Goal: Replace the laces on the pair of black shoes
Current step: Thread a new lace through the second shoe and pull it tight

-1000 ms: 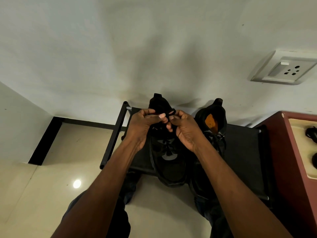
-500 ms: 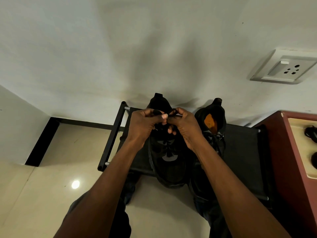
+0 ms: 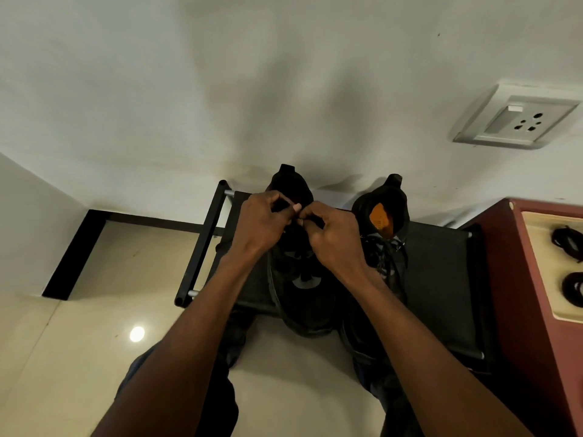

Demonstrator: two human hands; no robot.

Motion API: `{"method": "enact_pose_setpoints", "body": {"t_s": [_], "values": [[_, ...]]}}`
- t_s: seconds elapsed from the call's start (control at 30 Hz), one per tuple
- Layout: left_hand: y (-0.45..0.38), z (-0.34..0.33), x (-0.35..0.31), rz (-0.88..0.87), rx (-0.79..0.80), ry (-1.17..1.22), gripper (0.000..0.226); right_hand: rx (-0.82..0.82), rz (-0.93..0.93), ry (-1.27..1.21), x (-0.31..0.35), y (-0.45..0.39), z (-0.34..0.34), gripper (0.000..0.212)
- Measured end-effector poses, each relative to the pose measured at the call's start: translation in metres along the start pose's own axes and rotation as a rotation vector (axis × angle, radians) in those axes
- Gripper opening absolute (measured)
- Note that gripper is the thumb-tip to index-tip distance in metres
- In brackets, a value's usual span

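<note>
head view | left hand (image 3: 263, 223) and right hand (image 3: 334, 236) meet fingertip to fingertip, fingers curled, pinching a black lace (image 3: 285, 205) | left shoe (image 3: 299, 279) directly under the fingers on rack (image 3: 441, 279) | right shoe (image 3: 386, 234) just beside the right hand

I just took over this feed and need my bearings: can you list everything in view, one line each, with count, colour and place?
black shoes: 2, black, side by side on the rack, heels toward the wall; the right one shows an orange insole.
lace: 1, black, pinched between both hands over the left shoe.
shoe rack: 1, black, on the floor against the wall.
cabinet: 1, dark red, right of the rack.
tray: 1, cream, on the cabinet.
dark bundles: 2, black, in the tray; cannot tell what they are.
wall socket: 1, white, upper right wall.
floor: cream tile, black skirting.
left hand: pinches the lace.
right hand: pinches the lace.
</note>
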State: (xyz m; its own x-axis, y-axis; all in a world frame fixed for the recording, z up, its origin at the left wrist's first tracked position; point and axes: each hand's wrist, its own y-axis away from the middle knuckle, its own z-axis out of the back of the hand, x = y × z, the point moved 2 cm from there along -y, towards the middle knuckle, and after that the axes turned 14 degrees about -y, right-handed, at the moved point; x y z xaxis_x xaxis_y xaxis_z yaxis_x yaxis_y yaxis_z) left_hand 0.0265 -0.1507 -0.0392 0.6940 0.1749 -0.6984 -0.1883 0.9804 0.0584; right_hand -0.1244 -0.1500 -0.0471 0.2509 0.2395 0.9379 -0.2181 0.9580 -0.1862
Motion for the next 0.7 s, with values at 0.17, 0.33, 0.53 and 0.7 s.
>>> {"method": "enact_pose_setpoints", "body": {"t_s": [0.17,0.33,0.53,0.7], "values": [[-0.003,0.008,0.007,-0.114,0.200,-0.050,0.016,-0.063,-0.034,-0.014,-0.003,-0.001,-0.002,0.009],[-0.005,0.015,0.010,-0.116,0.290,-0.030,0.017,-0.079,-0.113,-0.079,-0.002,-0.005,-0.006,0.009],[-0.004,0.010,0.010,0.073,0.385,0.175,0.030,-0.046,-0.263,-0.276,-0.002,-0.015,-0.005,0.010],[-0.003,0.004,0.008,0.203,0.408,0.415,0.021,-0.048,-0.285,-0.325,0.000,-0.013,-0.009,0.022]]}}
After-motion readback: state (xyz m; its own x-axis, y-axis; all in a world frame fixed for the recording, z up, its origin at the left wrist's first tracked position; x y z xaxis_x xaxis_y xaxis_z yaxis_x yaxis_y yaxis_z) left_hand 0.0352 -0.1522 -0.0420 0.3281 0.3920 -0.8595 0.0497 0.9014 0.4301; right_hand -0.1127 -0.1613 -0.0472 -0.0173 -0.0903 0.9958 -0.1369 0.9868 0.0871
